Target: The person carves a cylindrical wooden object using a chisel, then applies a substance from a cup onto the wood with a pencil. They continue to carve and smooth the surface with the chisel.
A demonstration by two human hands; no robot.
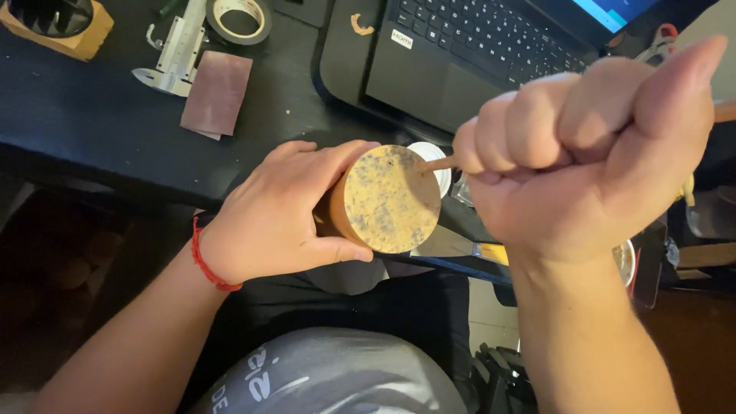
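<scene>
Left hand point(284, 211) wraps the orange cylinder point(383, 201) just below the laptop point(460, 54), its speckled flat end turned up and braced steady, while the right hand point(590, 153), fisted tight on a thin stick point(437, 163), presses the tip onto that face.

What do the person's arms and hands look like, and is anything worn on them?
Both arms are bare, with no sleeves showing and no gloves. The left hand has a thin red string bracelet around its wrist. The right hand looks much bigger only because it is closer to the camera; no ring, watch or band shows on it.
</scene>
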